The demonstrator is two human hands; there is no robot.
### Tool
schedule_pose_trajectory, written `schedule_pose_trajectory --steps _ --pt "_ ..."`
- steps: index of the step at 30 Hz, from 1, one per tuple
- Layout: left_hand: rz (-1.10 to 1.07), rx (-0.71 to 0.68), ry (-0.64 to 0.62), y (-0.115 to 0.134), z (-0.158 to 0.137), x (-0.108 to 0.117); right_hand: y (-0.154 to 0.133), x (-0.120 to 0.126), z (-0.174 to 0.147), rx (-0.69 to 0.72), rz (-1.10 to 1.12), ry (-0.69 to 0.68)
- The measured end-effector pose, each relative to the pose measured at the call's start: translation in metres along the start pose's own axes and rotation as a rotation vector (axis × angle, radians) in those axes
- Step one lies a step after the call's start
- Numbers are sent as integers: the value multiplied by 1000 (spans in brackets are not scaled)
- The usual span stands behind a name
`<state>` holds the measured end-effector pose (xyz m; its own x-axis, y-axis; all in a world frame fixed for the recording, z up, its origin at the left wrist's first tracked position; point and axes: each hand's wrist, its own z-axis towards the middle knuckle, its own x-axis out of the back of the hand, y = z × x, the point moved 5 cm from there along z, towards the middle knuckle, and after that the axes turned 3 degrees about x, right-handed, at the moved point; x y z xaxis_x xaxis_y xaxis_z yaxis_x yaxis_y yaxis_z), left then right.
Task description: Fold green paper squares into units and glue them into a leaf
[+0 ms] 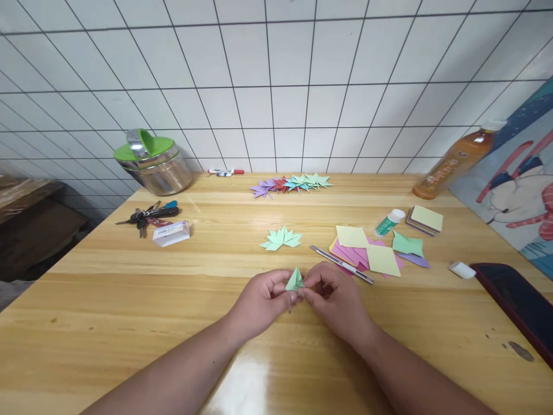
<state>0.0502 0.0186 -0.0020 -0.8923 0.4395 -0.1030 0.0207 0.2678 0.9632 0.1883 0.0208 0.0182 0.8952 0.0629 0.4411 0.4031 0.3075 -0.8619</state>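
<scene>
Left hand [265, 300] and right hand [334, 297] pinch small green folded paper piece [295, 280] between them, tip likely pointing away, near desk [129, 300] front edge.

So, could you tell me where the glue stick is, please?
The glue stick lies on the table's right side, between the loose coloured sheets and the small paper stack.

Head view, looking forward and down, close over table [129, 323], seemingly seated

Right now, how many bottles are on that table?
2. A tall orange-brown drink bottle leans at the far right by the picture, and a small white glue bottle with a green label lies beside the coloured paper squares. No others show.
</scene>
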Motion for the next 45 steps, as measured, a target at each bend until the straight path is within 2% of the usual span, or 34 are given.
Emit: schedule_pose_trajectory --steps 7,13,17,20,32,37,45 --pt "10 6 11 2 0 -1 -5 0 1 10 134 -19" --pt "26 -1 -4 4 0 -3 1 0 2 -68 223 16" --pt "-46 33 29 5 0 0 1 -2 1 -73 201 -15" --pt "-93 49 38 6 0 2 0 -2 1 -55 164 -15" --pt "-56 23 20 7 0 -1 -7 1 0 45 168 30" --pt "-119 26 8 8 0 1 -9 -2 -1 99 124 -52" --pt "-150 46 43 4 1 7 -8 -1 0 168 70 -15"
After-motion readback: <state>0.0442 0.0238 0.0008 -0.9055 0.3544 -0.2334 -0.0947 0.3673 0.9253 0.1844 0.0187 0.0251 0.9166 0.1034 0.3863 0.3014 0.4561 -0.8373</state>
